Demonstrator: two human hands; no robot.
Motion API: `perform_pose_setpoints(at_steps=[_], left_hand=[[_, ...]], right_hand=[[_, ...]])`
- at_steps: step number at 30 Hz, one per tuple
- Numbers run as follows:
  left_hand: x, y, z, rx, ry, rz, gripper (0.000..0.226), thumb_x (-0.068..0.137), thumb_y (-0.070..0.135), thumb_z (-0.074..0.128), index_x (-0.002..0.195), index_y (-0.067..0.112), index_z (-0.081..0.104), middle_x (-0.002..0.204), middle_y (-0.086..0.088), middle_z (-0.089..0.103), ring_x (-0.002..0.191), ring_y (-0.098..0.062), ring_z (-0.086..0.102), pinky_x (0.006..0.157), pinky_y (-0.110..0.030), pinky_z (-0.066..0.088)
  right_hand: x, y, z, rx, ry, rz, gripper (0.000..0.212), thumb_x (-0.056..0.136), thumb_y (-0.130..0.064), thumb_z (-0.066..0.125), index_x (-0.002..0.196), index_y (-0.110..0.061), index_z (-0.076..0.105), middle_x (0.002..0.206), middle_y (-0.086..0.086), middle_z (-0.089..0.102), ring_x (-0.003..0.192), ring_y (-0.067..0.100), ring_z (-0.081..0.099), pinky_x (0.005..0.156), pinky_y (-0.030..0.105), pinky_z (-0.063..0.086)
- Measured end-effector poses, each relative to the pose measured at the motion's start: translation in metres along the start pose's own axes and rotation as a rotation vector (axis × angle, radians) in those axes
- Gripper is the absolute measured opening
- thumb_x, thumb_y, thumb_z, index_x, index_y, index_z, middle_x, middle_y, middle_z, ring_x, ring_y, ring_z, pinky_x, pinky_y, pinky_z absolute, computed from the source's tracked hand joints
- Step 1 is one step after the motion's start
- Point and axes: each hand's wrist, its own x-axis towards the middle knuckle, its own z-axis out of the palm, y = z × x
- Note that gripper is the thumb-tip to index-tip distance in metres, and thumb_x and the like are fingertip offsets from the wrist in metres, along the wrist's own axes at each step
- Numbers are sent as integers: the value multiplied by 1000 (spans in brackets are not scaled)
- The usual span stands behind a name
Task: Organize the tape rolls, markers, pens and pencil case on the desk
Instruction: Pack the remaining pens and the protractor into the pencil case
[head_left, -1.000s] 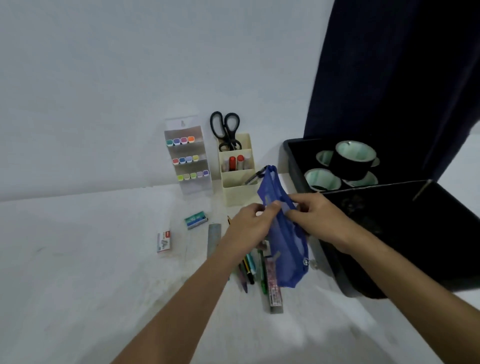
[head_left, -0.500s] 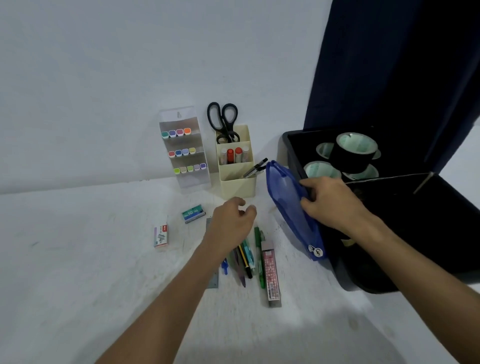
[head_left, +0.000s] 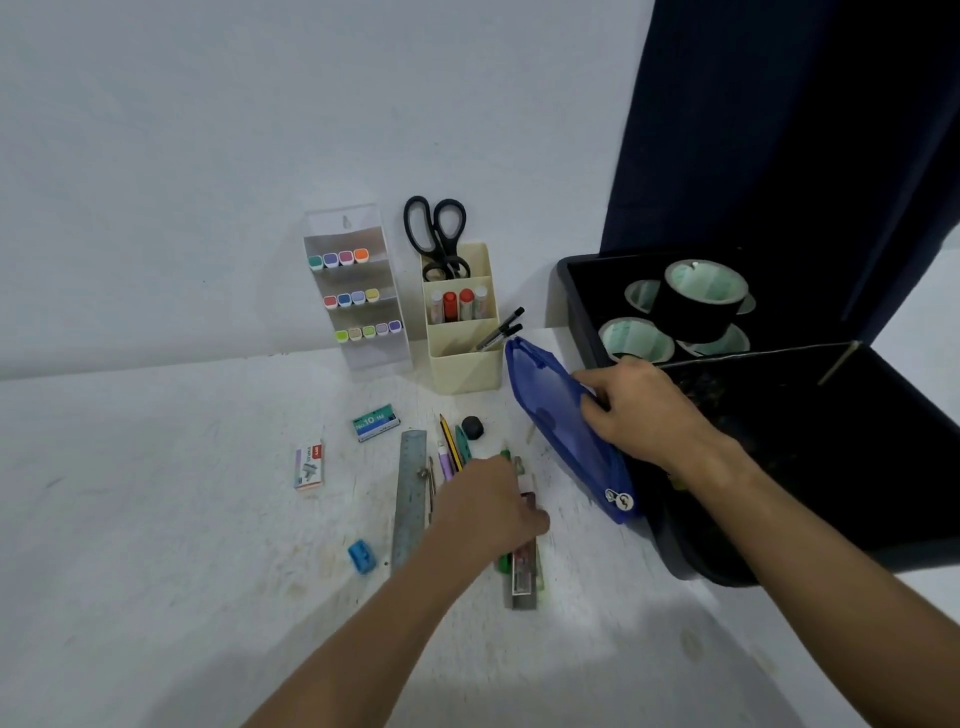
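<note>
Head view shows the right hand (head_left: 641, 415) gripping the blue pencil case (head_left: 563, 431) tilted against the black bin (head_left: 582, 306) while the left hand (head_left: 491, 512), fingers curled, covers the pens (head_left: 452, 454) on the desk (head_left: 156, 519), so a hasty one-handed grab could scatter them.

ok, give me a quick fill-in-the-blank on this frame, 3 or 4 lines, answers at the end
1. The right hand grips the ____ pencil case.
2. The scissors stand in the ____ compartment of the cream organizer.
3. The tape rolls sit inside the ____ bin.
4. The left hand reaches down onto the loose pens, just right of the metal ____.

Missing words: blue; rear; black; ruler
</note>
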Motion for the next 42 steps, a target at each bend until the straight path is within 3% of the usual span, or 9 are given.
perform_pose_setpoints(at_steps=[5, 10, 13, 18, 22, 28, 32, 36, 42], left_hand=[[3, -7, -24, -214, -33, -40, 32, 90, 25, 55, 63, 8, 53, 55, -10, 63, 38, -15, 58, 42, -21, 48], [13, -6, -61, -588, 117, -35, 24, 94, 25, 56, 82, 6, 66, 63, -10, 68, 46, -15, 64, 51, -28, 56], [26, 7, -71, -756, 147, 1, 21, 95, 20, 56, 91, 2, 67, 67, -11, 66, 47, -16, 63, 46, -26, 53], [53, 30, -56, -548, 122, 36, 22, 92, 20, 54, 86, 2, 66, 68, -15, 71, 54, -26, 69, 34, -18, 42], [70, 42, -44, -390, 182, 39, 24, 88, 13, 50, 71, 1, 63, 50, -6, 61, 38, -11, 54, 33, -17, 36], [75, 46, -31, -317, 88, 20, 34, 92, 19, 47, 59, 13, 51, 45, -1, 54, 39, -12, 52, 33, -18, 38], [70, 38, -29, -215, 131, 90, 36, 93, 17, 49, 57, 13, 49, 59, -3, 55, 60, -21, 52, 54, -25, 35], [61, 20, -40, -232, 248, 161, 21, 87, 7, 50, 79, 3, 70, 86, -14, 69, 74, -23, 58, 62, -24, 36], [58, -23, -59, -185, 345, -39, 17, 83, 15, 61, 91, 2, 68, 90, -11, 68, 85, -25, 63, 71, -30, 49]], right_hand=[[-3, -6, 3, -169, -19, -15, 23, 90, -24, 49, 92, -12, 68, 72, 8, 44, 94, 28, 51, 66, 27, 30], [1, -2, 6, -87, 9, 22, 29, 93, -33, 47, 106, -15, 65, 83, 12, 64, 93, 28, 53, 72, 34, 45], [3, -2, 7, -44, 21, 16, 30, 96, -33, 44, 101, -13, 66, 79, 11, 63, 90, 29, 53, 71, 36, 46], [3, 1, 11, -65, 31, 31, 30, 94, -32, 41, 92, -14, 65, 75, 11, 55, 84, 29, 53, 65, 30, 37], [2, 0, 12, -81, 50, 15, 27, 94, -29, 43, 88, -13, 63, 71, 8, 48, 80, 27, 50, 63, 29, 34], [3, 2, 13, -107, 70, 1, 27, 94, -29, 43, 88, -14, 64, 71, 10, 54, 80, 26, 51, 63, 30, 35], [3, 1, 13, -107, 92, 1, 27, 94, -27, 43, 91, -12, 65, 75, 12, 59, 82, 27, 52, 63, 30, 36], [3, 1, 13, -95, 105, 8, 27, 95, -27, 43, 94, -12, 65, 76, 12, 56, 85, 29, 54, 64, 29, 35], [2, -1, 13, -51, 130, 29, 30, 93, -28, 46, 117, -17, 61, 87, 15, 63, 90, 32, 56, 71, 36, 47]])
